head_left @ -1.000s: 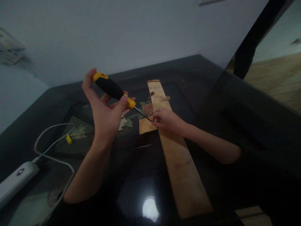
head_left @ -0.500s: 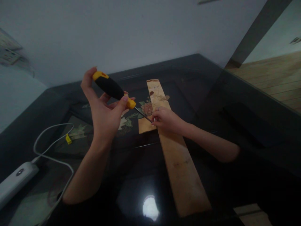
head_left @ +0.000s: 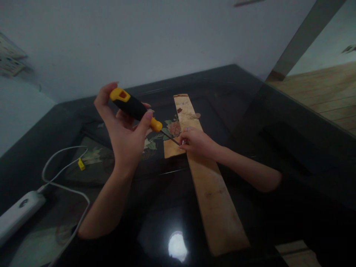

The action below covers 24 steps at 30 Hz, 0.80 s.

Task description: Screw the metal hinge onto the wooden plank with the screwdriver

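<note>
My left hand (head_left: 125,137) is closed round the yellow and black handle of a screwdriver (head_left: 135,107), thumb near the collar and a finger at the butt end. The tool slants down to the right, and its shaft ends at the fingertips of my right hand (head_left: 197,142). Those fingers are pinched together over a long wooden board (head_left: 219,207), around a small reddish thing at the shaft's tip that I cannot make out. A short wooden piece (head_left: 172,148) juts out to the left from beside the board, under the shaft.
A glossy dark table (head_left: 155,193) with a flower print carries everything. On the left lie a white power strip (head_left: 22,211) and its looping cable (head_left: 66,189) with a yellow tag (head_left: 81,164). Another pale piece (head_left: 297,254) is at the lower right. A wall (head_left: 155,40) stands behind.
The screwdriver handle has turned about its axis, and the slot in its butt now faces me more. My left hand has shifted slightly; my right hand stays in place.
</note>
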Available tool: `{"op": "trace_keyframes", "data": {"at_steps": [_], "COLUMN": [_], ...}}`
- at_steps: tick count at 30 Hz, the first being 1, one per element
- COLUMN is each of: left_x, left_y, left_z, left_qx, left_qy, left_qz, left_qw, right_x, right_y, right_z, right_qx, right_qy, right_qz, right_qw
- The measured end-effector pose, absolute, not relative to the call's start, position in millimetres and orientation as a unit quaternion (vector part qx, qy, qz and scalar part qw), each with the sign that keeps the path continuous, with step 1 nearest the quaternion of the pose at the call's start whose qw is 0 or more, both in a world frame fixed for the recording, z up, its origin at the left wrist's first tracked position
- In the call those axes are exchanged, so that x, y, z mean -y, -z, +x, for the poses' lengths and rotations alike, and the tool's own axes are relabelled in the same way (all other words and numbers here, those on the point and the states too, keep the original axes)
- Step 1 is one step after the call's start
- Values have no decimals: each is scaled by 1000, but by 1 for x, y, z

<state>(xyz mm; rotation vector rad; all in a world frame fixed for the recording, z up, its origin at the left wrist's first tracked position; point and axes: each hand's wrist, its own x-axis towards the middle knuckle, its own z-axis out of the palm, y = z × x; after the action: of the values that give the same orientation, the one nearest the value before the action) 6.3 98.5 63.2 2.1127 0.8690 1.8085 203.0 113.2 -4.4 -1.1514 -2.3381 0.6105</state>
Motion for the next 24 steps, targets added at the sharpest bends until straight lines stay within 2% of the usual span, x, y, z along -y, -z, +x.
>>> {"op": "trace_keyframes", "data": {"at_steps": [4,11,24], "left_x": [-102,-95,-89], "left_y": [-65,-68,-73], "left_z": [5,4,11], "left_qx": [-288,-343,-330], "left_qy": [-631,-618,-636], "left_qz": [717,699,684], "left_qw": [75,111,139], "right_x": [-113,-107,-94], "right_y": [3,3,-6], "right_z": [204,205,199], "right_qx": [856,880,874], "right_qy": [-216,-153,-130], "right_qz": [-412,-403,-435], "right_qw": [224,201,175]}}
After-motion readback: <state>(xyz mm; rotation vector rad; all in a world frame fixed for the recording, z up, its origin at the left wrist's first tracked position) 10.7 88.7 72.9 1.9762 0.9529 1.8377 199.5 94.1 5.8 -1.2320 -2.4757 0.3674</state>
